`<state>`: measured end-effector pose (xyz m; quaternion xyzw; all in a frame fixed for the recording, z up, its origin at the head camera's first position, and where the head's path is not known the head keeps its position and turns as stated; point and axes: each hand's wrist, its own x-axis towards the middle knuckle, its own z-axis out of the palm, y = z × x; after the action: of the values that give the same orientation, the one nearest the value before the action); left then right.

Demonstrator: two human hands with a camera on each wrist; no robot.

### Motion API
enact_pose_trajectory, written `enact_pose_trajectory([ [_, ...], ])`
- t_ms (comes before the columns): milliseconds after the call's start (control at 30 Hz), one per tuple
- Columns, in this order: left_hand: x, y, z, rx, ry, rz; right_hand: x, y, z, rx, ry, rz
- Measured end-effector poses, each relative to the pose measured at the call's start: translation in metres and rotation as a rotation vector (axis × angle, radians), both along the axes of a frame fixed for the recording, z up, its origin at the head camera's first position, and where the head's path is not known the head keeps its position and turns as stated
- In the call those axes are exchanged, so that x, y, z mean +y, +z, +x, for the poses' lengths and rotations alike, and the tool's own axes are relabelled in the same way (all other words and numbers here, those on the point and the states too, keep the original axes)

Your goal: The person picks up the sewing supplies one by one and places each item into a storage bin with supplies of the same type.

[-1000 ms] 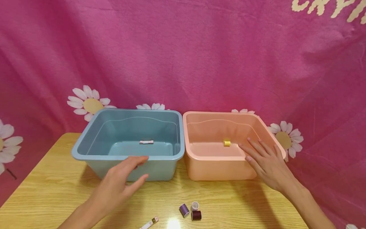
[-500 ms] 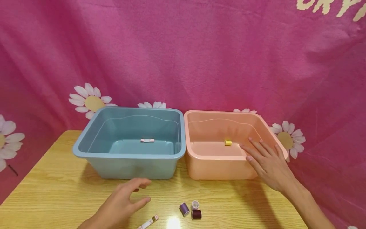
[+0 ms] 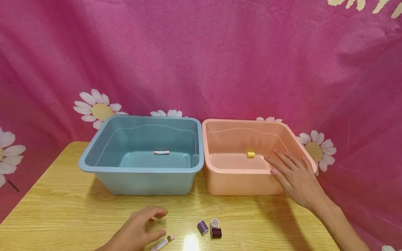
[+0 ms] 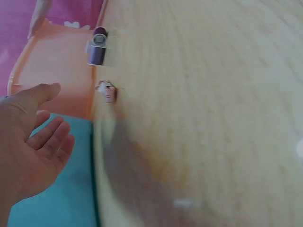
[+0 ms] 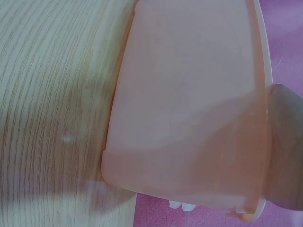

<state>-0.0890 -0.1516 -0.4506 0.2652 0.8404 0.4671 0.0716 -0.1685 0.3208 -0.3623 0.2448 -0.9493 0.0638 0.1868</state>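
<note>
My left hand [image 3: 139, 228] hovers low over the table, thumb and fingers apart, holding nothing. Just by its thumb lies a white-and-pink folded strip like a tape measure [image 3: 162, 242], also visible in the left wrist view as a small folded piece [image 4: 110, 93]. A purple thread spool [image 3: 202, 227], a white spool [image 3: 215, 223] and a dark maroon spool [image 3: 216, 233] cluster to its right. My right hand [image 3: 296, 183] spreads its fingers over the front right rim of the peach basin [image 3: 245, 184]. Inside that basin lies a yellow spool [image 3: 250, 154].
Left of the peach basin stands a blue basin [image 3: 150, 183], their rims side by side. Another small white-and-pink strip [image 3: 161, 152] lies in it. Both stand on a wooden table [image 3: 62, 205]. Behind hangs a magenta cloth [image 3: 201, 62] with white flowers.
My left hand has come back from the blue basin's front rim and down towards the folded strip on the table. The right hand has stayed at the peach basin.
</note>
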Motion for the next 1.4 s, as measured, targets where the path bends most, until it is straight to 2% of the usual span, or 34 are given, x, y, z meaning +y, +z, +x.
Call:
enact_pose_trajectory([
  [167, 0.000, -0.006, -0.001, -0.127, -0.012, -0.093, 0.001, -0.001, -0.001, 0.004, 0.003, -0.001],
  [300, 0.001, -0.012, 0.001, -0.163, -0.025, -0.136, 0.002, -0.002, -0.001, 0.011, 0.008, -0.007],
  [400, 0.002, -0.019, 0.002, -0.164, -0.060, -0.126, 0.001, -0.001, 0.000, 0.013, 0.012, -0.010],
  [567, 0.004, -0.027, 0.002, -0.122, -0.127, -0.087, 0.002, -0.002, -0.002, 0.017, 0.017, -0.006],
  [633, 0.005, -0.029, 0.003, -0.083, -0.137, -0.086, 0.003, -0.002, -0.003, 0.019, 0.015, -0.007],
  [867, 0.007, -0.033, 0.002, -0.028, -0.151, -0.088, 0.002, -0.002, -0.002, 0.015, 0.012, -0.007],
  [1100, 0.006, -0.038, 0.002, 0.148, -0.196, -0.085, 0.002, -0.002, -0.003, 0.011, 0.012, -0.005],
  [1200, 0.006, -0.038, 0.003, 0.157, -0.196, -0.094, 0.002, -0.002, -0.003, 0.010, 0.012, -0.004],
  [1400, 0.007, -0.035, 0.005, 0.075, -0.184, -0.120, 0.002, -0.002, -0.002, 0.016, 0.013, -0.009],
])
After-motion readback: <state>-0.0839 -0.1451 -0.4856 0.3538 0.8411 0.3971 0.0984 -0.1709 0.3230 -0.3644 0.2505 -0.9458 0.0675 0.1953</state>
